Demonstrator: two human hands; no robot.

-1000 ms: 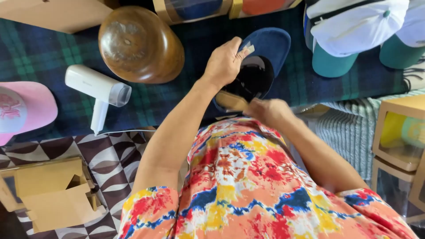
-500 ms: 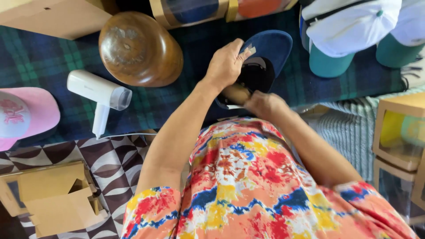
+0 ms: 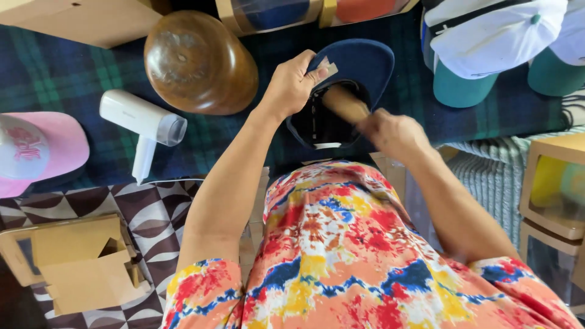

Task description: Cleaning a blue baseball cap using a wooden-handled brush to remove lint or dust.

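Plaid blanket [image 3: 73,73] — navy cap [image 3: 359,64], tan tag [image 3: 326,67]

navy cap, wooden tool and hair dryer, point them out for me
navy cap [image 3: 365,64], head view, on the brim
wooden tool [image 3: 345,103], head view, on the shaft inside the cap
hair dryer [image 3: 135,116], head view, on the white barrel

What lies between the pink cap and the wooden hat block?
In the head view, a white handheld steamer lies between the pink cap and the wooden hat block.
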